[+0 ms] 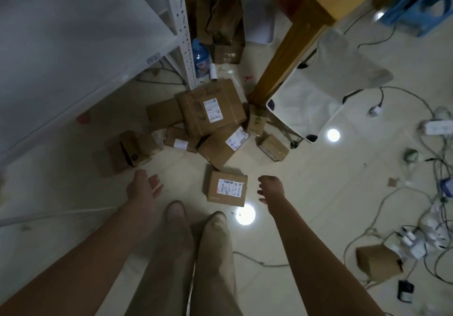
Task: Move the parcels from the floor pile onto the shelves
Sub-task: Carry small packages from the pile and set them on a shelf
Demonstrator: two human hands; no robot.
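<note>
Brown cardboard is filling my feed: a small square parcel with a white label (226, 187) is lying flat on the pale tiled floor (311, 193). My left grip (144, 188) and right grip (269, 189) are hanging either side of that parcel, fingers loosely spread and holding nothing, probably flanking it for a two-sided lift. Beyond the parcel the heap of brown boxes (210, 109) is sitting, and up-left of it the white metal shelving (73, 45) is standing ready.

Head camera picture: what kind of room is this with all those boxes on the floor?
Probably a small parcel storeroom, maybe in a home: labelled cardboard parcels piled on the tiled floor, a white metal shelving rack beside them, and loose power strips.
</note>
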